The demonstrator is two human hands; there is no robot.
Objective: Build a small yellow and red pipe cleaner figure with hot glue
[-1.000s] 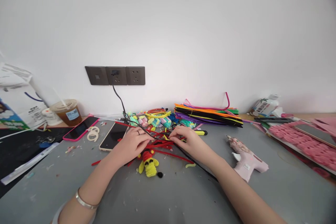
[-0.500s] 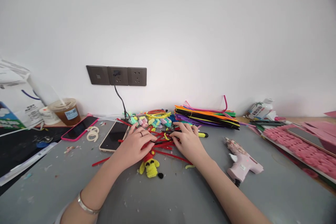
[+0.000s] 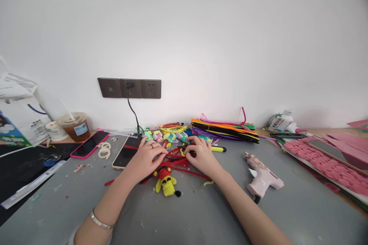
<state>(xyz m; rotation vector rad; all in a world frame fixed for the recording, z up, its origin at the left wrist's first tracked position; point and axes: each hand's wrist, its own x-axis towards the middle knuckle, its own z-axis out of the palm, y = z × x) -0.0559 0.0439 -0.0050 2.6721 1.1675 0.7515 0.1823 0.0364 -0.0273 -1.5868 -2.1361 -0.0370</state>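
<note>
My left hand (image 3: pixel 150 156) rests over the left side of a heap of red pipe cleaners (image 3: pixel 184 168); its fingers are stretched out and slightly apart, with the thumb low among the strands. My right hand (image 3: pixel 201 155) is at the right side of the heap. Its thumb and fingers are curled together around something small and black, only partly visible. Just below the hands lies a yellow pipe-cleaner figure (image 3: pixel 168 187) with a red top and black eyes. A black pompom (image 3: pixel 178 193) sits beside it. Behind the right hand is a yellow-and-black cutter (image 3: pixel 219 149).
Bundled colourful pipe cleaners (image 3: pixel 224 130) lie against the wall. A pink glue gun (image 3: pixel 263 180) is at right, near a pink textured mat (image 3: pixel 324 160). At left are a pink-cased phone (image 3: pixel 89 145), another phone (image 3: pixel 122 157) and a drink cup (image 3: pixel 75 128).
A black strand that stretched between my hands no longer shows there. My right fingers have curled in more. The view has shifted slightly.
</note>
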